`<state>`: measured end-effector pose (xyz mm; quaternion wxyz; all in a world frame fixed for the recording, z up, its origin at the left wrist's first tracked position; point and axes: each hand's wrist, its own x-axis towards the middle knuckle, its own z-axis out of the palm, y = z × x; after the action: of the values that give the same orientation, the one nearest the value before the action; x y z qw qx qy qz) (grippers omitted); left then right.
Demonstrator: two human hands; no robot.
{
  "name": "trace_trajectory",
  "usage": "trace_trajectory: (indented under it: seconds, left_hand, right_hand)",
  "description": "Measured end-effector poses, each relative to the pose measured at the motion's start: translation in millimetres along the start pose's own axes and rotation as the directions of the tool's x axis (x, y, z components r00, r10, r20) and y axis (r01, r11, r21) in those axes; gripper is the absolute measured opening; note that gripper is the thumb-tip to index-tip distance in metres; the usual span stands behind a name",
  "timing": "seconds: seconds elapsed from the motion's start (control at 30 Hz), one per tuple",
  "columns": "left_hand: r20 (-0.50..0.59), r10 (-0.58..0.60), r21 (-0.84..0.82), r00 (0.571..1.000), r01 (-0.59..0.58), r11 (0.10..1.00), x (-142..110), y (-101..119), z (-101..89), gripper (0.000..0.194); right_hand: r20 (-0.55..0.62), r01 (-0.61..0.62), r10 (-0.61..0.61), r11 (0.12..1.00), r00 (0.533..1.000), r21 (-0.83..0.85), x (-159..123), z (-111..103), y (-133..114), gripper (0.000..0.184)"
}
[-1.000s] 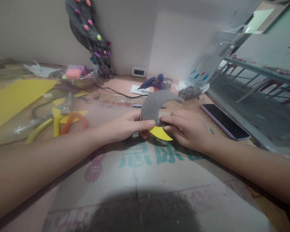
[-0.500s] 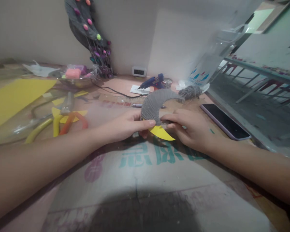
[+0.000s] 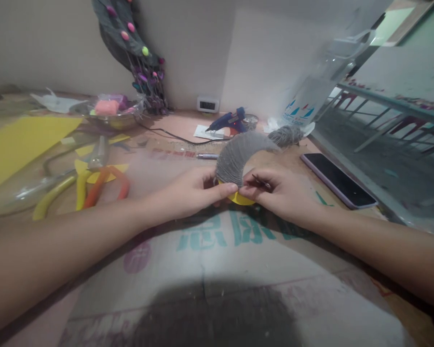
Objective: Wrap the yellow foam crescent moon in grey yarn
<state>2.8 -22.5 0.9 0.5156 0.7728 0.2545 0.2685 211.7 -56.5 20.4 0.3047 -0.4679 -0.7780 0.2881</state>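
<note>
While two bare hands meet over one cardboard sheet (image 3: 210, 267) on the worktop, the left hand (image 3: 197, 193) pinches the single grey yarn-wrapped crescent (image 3: 238, 159) between thumb and fingers, and the right hand (image 3: 277, 190) curls at its lower end; whether that one grips a strand or the edge is too small to tell. One yellow piece (image 3: 241, 198) shows beneath the crescent, which overlaps one pen (image 3: 206, 156). Behind stand one glue gun (image 3: 228, 120), one digital clock (image 3: 208, 104) and one yarn ball (image 3: 285, 136); one phone (image 3: 338, 180) lies right. Leftward, four tool handles (image 3: 100, 183), two yellow, two orange, are partly blocked by the left forearm.
</note>
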Motion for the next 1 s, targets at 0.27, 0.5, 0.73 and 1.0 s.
trace_trajectory:
  seconds: [0.27,0.5,0.73,1.0]
  left_hand:
    - [-0.013,0.005,0.045,1.0,-0.004,0.999,-1.2,3.3,-0.6,0.027]
    - [-0.012,0.011,0.037,1.0,-0.01,0.999,0.9,2.9,-3.0,0.031]
    - [0.008,0.001,-0.002,1.0,-0.001,1.0,0.8,1.0,-1.6,0.026]
    - [0.006,-0.026,0.023,1.0,0.026,0.999,0.4,4.6,-2.4,0.031]
  right_hand:
    - [0.062,0.077,-0.078,0.997,0.995,0.023,-4.2,-2.4,-1.3,0.018]
    - [0.064,0.047,-0.052,0.996,0.997,0.072,-4.7,-4.2,-3.8,0.017]
    - [0.056,0.003,-0.007,0.997,0.998,0.081,-3.5,-1.1,-3.0,0.028]
    - [0.075,0.057,-0.065,0.992,0.995,0.109,-4.9,-0.1,0.6,0.013]
